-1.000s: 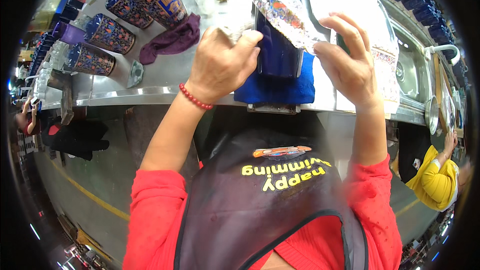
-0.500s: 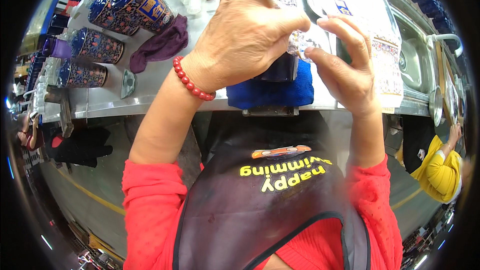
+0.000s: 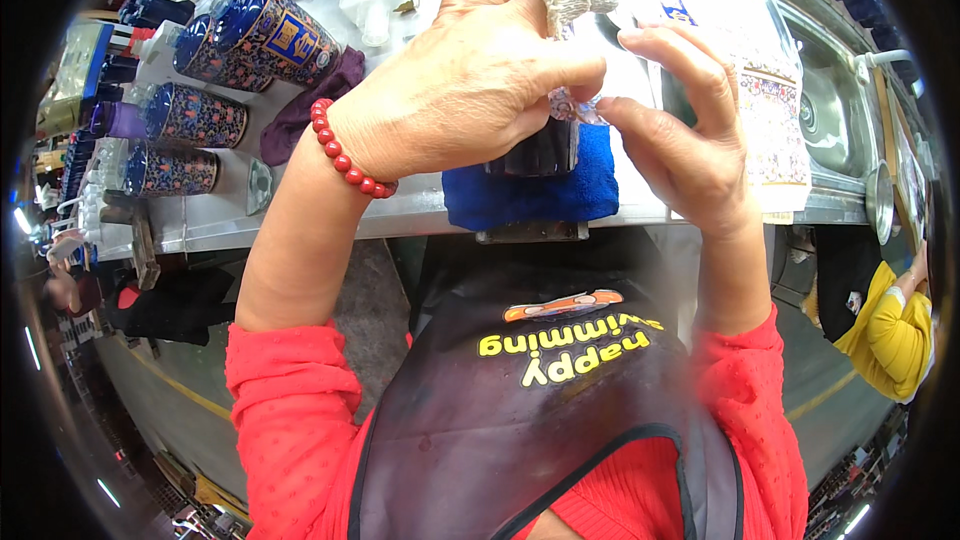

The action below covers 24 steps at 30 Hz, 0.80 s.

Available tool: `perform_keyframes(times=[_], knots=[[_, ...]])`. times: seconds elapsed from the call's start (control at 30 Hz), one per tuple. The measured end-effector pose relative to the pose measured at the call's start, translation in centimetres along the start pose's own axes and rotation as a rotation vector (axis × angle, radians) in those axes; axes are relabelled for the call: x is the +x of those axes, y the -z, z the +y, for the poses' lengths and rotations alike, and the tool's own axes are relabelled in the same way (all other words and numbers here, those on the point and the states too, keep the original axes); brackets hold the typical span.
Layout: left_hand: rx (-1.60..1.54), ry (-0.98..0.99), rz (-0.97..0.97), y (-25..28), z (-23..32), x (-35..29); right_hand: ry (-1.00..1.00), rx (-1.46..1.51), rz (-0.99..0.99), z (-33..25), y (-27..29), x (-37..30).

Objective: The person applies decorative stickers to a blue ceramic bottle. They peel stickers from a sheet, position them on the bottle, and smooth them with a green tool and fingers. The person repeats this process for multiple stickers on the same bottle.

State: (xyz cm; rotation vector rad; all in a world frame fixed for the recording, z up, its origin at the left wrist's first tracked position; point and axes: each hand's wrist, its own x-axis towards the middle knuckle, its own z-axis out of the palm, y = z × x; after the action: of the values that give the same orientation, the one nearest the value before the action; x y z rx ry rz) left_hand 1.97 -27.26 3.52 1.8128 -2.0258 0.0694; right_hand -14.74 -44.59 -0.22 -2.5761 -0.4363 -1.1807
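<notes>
Steel counter (image 3: 235, 155) runs beneath the work, patterned jars (image 3: 197, 114) standing at left. Judging by their covered sides, the job looks only partly done on the dark jar (image 3: 540, 158), which rests on the blue cloth (image 3: 592, 180) and shows plain where visible, with patterned film (image 3: 566, 106) between the hands. Left hand (image 3: 450, 78) is curled tight on a white rag (image 3: 583, 3); right hand (image 3: 692, 125) is half open, thumb at the film's edge, its grip impossible to tell.

Canisters (image 3: 292, 48) left on counter (image 3: 408, 208), cloth (image 3: 288, 128) beside them, container (image 3: 530, 159) on towel (image 3: 597, 172) at middle front, sink (image 3: 826, 128) right.
</notes>
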Motion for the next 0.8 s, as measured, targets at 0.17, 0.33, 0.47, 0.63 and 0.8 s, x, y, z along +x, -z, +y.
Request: perform_keyframes(times=[0.17,0.33,0.47,0.63,0.8], knots=[[0.017,-0.043,0.023,0.0,-0.2,0.2,-0.022,0.001,-0.021,0.1,0.5,-0.1],[-0.031,-0.072,0.158,0.2,-0.4,0.5,-0.053,-0.007,-0.047,-0.3,1.3,0.6],[-0.020,-0.042,0.223,2.0,0.1,0.9,-0.072,0.075,0.011,-0.4,1.5,1.9],[0.075,-0.053,0.341,4.6,1.3,0.6,-0.106,0.131,0.016,-0.6,2.2,3.5],[0.012,-0.128,0.450,6.0,2.6,0.2,-0.202,0.350,0.085,-0.9,3.5,4.6]])
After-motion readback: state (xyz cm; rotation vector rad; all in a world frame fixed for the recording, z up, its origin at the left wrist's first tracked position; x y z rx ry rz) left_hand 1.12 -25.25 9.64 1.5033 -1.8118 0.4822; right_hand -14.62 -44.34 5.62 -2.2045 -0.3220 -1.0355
